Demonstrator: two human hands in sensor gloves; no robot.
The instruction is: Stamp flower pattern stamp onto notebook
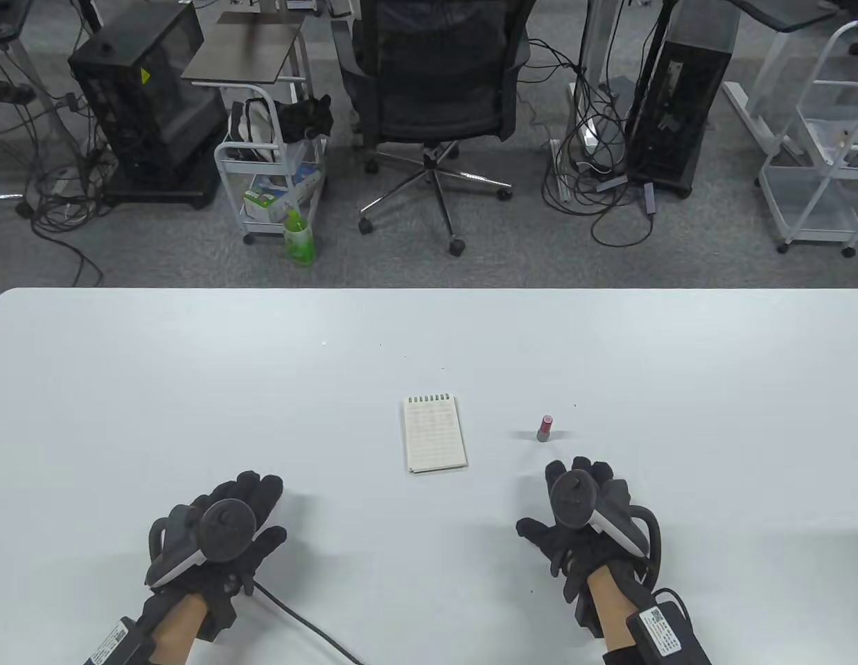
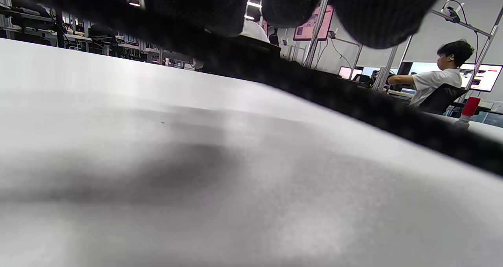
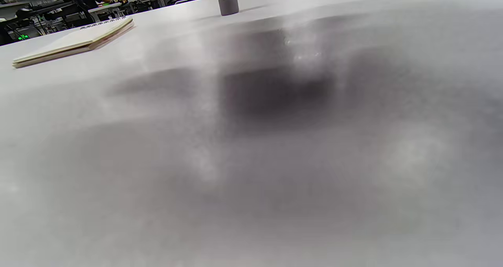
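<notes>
A small spiral notebook (image 1: 434, 434) lies open on a lined page at the table's middle; it also shows in the right wrist view (image 3: 74, 42). A stamp (image 1: 545, 428) with a red top and grey base stands upright to the notebook's right; its grey base shows in the right wrist view (image 3: 228, 3) and the whole stamp far off in the left wrist view (image 2: 467, 112). My right hand (image 1: 581, 502) rests flat on the table just in front of the stamp, empty. My left hand (image 1: 242, 516) rests flat at the front left, empty, well away from the notebook.
A black cable (image 1: 311, 627) runs from my left hand to the table's front edge. The white table (image 1: 193, 388) spreads wide around both hands. Beyond its far edge stand an office chair (image 1: 436, 90) and a cart (image 1: 273, 173).
</notes>
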